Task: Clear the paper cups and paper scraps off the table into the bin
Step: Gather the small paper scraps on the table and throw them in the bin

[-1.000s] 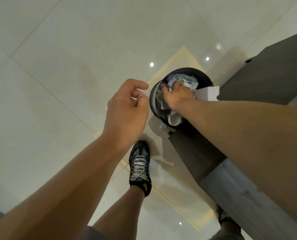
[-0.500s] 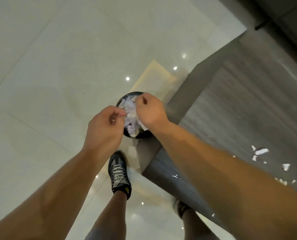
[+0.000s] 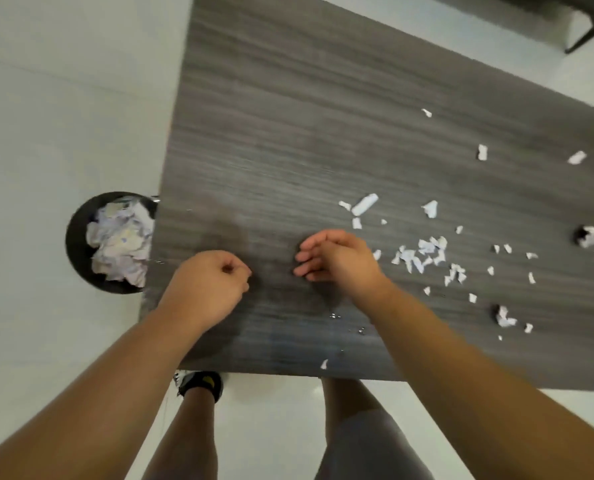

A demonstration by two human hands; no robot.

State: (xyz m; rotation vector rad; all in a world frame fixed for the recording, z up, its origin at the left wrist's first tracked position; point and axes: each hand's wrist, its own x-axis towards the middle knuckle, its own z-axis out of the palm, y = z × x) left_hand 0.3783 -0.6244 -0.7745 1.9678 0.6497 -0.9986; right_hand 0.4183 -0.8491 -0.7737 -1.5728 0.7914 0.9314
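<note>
Both hands have left the bin (image 3: 81,237). One second ago the right hand (image 3: 337,259) was inside the bin, on the crumpled paper (image 3: 120,237), and the left hand (image 3: 207,285) hung above the floor just beside the bin. Half a second ago both hands were together over the bin's mouth. Now both are above the table (image 3: 288,133), to the right of the bin. The left hand is curled in a fist near the bin. The right hand is farther from the bin, fingers loosely bent, near the scraps (image 3: 423,252). The view now looks down on the table top, with the bin at its left edge.
</note>
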